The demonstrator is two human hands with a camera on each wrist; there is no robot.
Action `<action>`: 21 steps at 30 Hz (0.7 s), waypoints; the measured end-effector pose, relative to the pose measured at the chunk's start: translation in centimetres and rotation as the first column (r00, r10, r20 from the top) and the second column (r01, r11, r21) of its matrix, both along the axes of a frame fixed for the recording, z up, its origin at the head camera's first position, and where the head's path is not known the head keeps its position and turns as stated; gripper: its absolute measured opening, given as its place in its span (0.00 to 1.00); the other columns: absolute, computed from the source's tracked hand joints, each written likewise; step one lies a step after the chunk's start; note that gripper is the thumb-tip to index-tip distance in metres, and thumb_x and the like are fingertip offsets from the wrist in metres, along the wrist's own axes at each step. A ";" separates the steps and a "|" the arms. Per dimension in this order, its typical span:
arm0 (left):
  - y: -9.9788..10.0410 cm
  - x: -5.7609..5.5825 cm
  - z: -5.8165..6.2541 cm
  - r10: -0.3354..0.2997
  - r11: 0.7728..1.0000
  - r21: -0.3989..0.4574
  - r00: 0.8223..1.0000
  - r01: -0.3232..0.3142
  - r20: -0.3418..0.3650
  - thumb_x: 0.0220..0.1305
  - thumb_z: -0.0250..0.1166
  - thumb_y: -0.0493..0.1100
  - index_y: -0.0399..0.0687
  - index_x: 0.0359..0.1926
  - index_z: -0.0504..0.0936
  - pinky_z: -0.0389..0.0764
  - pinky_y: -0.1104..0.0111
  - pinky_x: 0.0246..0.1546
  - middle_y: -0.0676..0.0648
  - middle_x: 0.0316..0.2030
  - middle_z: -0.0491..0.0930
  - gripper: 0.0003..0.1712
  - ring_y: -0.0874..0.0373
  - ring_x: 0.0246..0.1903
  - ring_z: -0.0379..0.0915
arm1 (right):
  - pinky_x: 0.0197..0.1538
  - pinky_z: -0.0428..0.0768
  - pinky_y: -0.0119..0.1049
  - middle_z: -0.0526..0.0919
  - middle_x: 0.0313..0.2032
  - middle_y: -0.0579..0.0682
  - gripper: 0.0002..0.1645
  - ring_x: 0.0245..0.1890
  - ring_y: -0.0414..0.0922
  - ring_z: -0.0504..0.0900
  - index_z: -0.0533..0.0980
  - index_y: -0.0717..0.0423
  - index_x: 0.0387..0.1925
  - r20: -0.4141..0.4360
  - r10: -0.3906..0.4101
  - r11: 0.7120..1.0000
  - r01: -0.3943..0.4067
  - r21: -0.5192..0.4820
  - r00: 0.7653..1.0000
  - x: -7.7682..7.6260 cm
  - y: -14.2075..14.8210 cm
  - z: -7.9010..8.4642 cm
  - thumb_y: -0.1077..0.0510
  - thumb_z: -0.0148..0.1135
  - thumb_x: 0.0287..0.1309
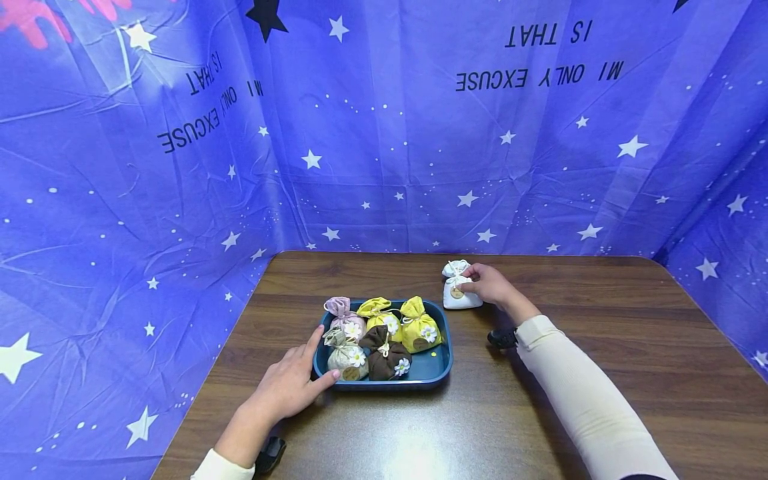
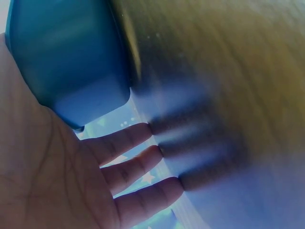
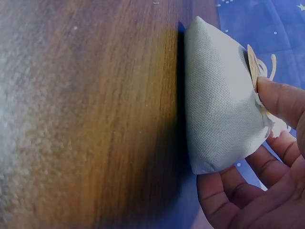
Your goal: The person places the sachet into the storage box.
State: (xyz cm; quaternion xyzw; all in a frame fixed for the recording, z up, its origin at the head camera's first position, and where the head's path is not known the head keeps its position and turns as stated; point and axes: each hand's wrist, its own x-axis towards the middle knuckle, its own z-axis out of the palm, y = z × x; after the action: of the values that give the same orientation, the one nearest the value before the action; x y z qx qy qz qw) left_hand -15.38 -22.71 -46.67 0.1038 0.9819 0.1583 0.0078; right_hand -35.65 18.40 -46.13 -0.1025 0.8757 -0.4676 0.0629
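Near the back of the table, my right hand pinches a white drawstring pouch at its tied neck. In the right wrist view, the thumb presses by the round wooden tag and the fingers curl behind the woven cloth. My left hand rests at the left side of a blue tray, thumb at its front corner. Its fingers look straight in the left wrist view, tips right at the tabletop. Inside the tray sit a lilac pouch, two yellow pouches, a grey-green pouch and a dark brown pouch.
The brown wooden table carries the tray left of centre. Blue star-printed cloth hangs behind the table and along both sides. Each wrist wears a black device. The tray's front right corner has bare floor with a small yellow spot.
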 end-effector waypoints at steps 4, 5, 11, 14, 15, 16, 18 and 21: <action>0.0 0.0 0.1 0.000 1.000 0.002 1.000 0.000 0.002 0.64 0.52 0.75 0.51 0.79 0.48 0.73 0.41 0.52 0.38 0.68 0.67 0.54 0.39 0.64 0.66 | 0.37 0.74 0.33 0.78 0.37 0.56 0.14 0.39 0.49 0.75 0.74 0.69 0.41 -0.020 0.000 1.000 0.000 -0.019 1.000 0.0 0.0 -0.2 0.67 0.68 0.55; 0.0 0.0 0.1 0.001 1.000 0.003 1.000 -0.001 0.004 0.64 0.52 0.76 0.51 0.79 0.47 0.73 0.41 0.52 0.38 0.68 0.67 0.55 0.39 0.64 0.66 | 0.37 0.74 0.33 0.78 0.37 0.56 0.14 0.38 0.48 0.75 0.74 0.69 0.41 -0.023 -0.002 1.000 0.002 -0.023 1.000 0.0 0.1 -0.3 0.67 0.68 0.55; 0.0 0.0 0.1 -0.001 1.000 0.008 1.000 0.001 0.007 0.63 0.51 0.76 0.52 0.80 0.46 0.73 0.41 0.52 0.39 0.68 0.67 0.55 0.40 0.64 0.66 | 0.36 0.74 0.33 0.77 0.35 0.55 0.14 0.35 0.46 0.74 0.74 0.70 0.41 -0.043 -0.005 0.999 0.003 -0.040 0.999 0.1 0.3 -0.3 0.68 0.68 0.55; 0.0 0.0 0.1 -0.002 1.000 0.007 1.000 0.002 0.006 0.64 0.51 0.76 0.52 0.79 0.47 0.73 0.41 0.52 0.38 0.68 0.68 0.55 0.40 0.64 0.66 | 0.35 0.74 0.32 0.77 0.34 0.54 0.14 0.35 0.45 0.74 0.74 0.70 0.41 -0.050 -0.002 0.999 0.000 -0.044 0.999 0.1 0.5 -0.2 0.69 0.68 0.55; 0.0 0.0 0.1 -0.003 1.000 0.007 1.000 0.003 0.003 0.64 0.51 0.76 0.51 0.79 0.47 0.73 0.41 0.52 0.38 0.68 0.68 0.55 0.40 0.64 0.66 | 0.35 0.74 0.32 0.77 0.34 0.55 0.14 0.35 0.45 0.74 0.73 0.70 0.41 -0.052 0.001 0.999 -0.003 -0.043 0.999 0.1 0.5 -0.2 0.69 0.68 0.55; 0.0 0.0 0.1 -0.002 1.000 0.006 1.000 0.002 0.002 0.64 0.51 0.76 0.51 0.79 0.47 0.73 0.41 0.52 0.38 0.67 0.69 0.55 0.40 0.64 0.66 | 0.35 0.74 0.32 0.77 0.34 0.55 0.14 0.35 0.45 0.74 0.73 0.70 0.41 -0.049 -0.001 0.999 -0.001 -0.045 0.999 0.1 0.5 -0.2 0.69 0.67 0.55; 0.0 0.0 0.2 -0.001 1.000 0.004 1.000 0.001 0.004 0.64 0.51 0.76 0.51 0.79 0.47 0.73 0.42 0.52 0.37 0.66 0.69 0.55 0.40 0.64 0.66 | 0.34 0.74 0.32 0.77 0.34 0.54 0.14 0.34 0.45 0.74 0.73 0.70 0.42 -0.047 -0.003 0.999 0.001 -0.047 0.999 0.2 0.6 -0.2 0.69 0.67 0.56; 0.0 0.0 0.2 0.002 1.000 0.006 1.000 -0.002 0.010 0.64 0.51 0.76 0.51 0.79 0.47 0.73 0.42 0.52 0.37 0.66 0.70 0.55 0.40 0.64 0.66 | 0.34 0.74 0.31 0.76 0.35 0.55 0.14 0.35 0.45 0.74 0.73 0.70 0.42 -0.048 -0.006 0.999 0.003 -0.054 0.999 0.3 0.6 0.0 0.69 0.67 0.56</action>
State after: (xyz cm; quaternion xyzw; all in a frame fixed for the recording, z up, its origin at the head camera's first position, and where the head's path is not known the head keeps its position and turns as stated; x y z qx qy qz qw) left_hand -15.41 -22.71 -46.52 0.1022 0.9814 0.1618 0.0122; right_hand -35.30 19.02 -46.11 -0.1136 0.8642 -0.4887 0.0378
